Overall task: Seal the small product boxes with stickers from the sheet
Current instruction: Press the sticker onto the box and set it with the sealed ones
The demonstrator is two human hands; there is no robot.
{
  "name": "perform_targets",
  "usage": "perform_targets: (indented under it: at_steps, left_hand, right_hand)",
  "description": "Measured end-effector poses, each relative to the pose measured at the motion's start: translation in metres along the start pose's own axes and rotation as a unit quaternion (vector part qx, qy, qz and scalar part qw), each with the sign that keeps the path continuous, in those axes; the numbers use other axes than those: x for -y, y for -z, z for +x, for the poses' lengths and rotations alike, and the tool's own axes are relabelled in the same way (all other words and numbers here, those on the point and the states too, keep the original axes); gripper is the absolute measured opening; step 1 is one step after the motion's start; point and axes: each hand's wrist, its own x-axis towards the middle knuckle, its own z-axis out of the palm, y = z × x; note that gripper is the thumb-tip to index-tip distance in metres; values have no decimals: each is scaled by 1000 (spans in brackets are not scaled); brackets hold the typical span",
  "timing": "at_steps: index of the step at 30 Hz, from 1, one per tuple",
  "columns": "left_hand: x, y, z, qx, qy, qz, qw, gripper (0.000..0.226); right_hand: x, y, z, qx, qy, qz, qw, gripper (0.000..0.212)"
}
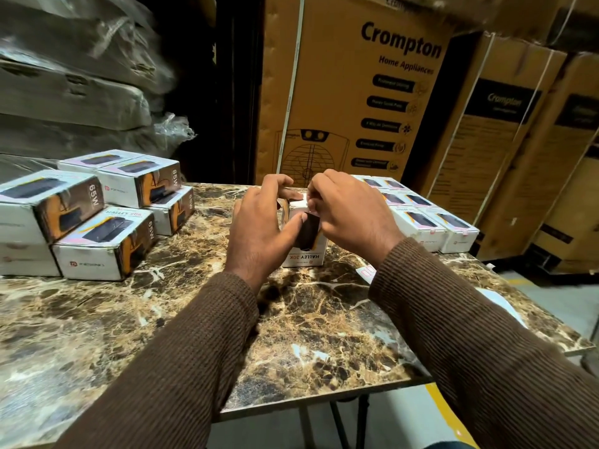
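Hands on one small box [303, 251] standing upright mid-table.

The left hand [259, 228] curls round the box, thumb pressed on its near face and forefinger laid over its top; the right hand [348, 218] bends its fingertips together at the top edge, though what they pinch is hidden. Left of this box sits a stack of boxes [97, 215], right of it rows of boxes [424, 218], and the sticker sheet [366, 273] peeks out just right, on the marble table [162, 319].
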Motion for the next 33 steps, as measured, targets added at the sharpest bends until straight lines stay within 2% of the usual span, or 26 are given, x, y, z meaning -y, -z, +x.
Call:
perform_targets:
  at_steps: [14,18,22,27,33]
  left_hand:
    - [2,-1,0,2,2,-5,1000,51]
    - [2,-2,0,-3,-6,-8,1000,49]
    - [3,-1,0,-3,-1,-13,1000,49]
    - [2,-1,0,-3,-7,-12,1000,47]
    - [1,-1,0,-2,-7,-16,1000,47]
  right_hand:
    - [-12,-15,-6,-54,-22,118,991,19]
    - [-14,-20,-11,-101,-8,106,989,7]
    - [-15,-27,-15,-127,-12,91,988,15]
    - [-18,-25,-17,-116,-11,138,983,19]
    - [-19,-21,-17,-80,-9,124,989,10]
